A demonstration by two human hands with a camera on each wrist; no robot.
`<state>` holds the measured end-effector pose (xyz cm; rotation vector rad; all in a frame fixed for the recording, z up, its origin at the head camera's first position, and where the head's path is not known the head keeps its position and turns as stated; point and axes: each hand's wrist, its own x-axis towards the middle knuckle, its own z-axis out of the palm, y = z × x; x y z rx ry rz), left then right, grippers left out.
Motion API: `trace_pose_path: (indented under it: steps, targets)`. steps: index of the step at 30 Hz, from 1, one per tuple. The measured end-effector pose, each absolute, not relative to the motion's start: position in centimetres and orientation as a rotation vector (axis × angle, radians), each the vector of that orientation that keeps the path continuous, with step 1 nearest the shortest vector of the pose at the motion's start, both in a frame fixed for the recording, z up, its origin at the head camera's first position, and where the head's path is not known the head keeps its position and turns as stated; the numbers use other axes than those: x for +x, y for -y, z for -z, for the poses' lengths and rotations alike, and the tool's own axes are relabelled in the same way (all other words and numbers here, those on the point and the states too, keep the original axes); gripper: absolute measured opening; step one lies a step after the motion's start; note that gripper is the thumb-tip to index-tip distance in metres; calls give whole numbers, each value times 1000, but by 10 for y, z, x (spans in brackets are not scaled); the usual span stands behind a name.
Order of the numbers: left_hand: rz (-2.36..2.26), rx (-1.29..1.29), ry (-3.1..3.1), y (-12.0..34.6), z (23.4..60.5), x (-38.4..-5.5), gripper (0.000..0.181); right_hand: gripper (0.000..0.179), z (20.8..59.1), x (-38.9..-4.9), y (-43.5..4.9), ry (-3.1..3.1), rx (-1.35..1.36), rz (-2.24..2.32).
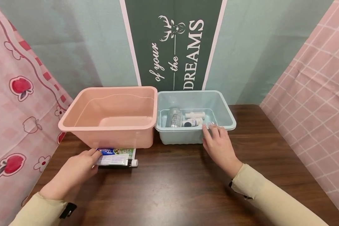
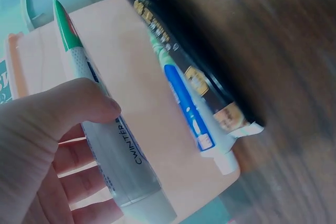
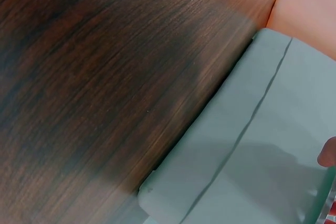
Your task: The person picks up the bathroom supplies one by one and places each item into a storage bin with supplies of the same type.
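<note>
Just in front of the pink bin (image 1: 115, 138), the left hand (image 1: 80, 163) is pinching a pale tube (image 1: 113, 159) that is looking light, squeezable and rather slick, best held mid-body, while the right hand (image 1: 218, 146) is resting over the blue bin (image 1: 180, 137), its grip unclear to me.

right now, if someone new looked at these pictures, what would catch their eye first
Probably the large pink bin on the brown table, just left of the smaller blue bin. Behind them, the dark green strip with white sideways lettering stands out too. Then the hands: the left hand holds a silver tube in front of the pink bin, and the right hand grips the blue bin's near rim.
</note>
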<state>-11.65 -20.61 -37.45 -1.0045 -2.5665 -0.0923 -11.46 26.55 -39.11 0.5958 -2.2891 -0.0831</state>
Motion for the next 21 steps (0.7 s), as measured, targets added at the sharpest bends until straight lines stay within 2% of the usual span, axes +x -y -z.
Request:
trace_pose_path:
  steps: [5, 14, 18, 21]
  targets:
    - [99, -1011, 2501, 207, 365, -118, 29, 50, 391, -115, -267, 2290, 597, 86]
    - [83, -995, 2470, 209, 351, -118, 49, 51, 390, -115, -264, 2285, 586, 84]
    - [83, -1012, 2459, 208, 345, -119, 45, 50, 390, -115, -265, 2282, 587, 69]
    - [88, -1028, 2443, 208, 341, -119, 35, 48, 390, -115, -266, 2286, 592, 68]
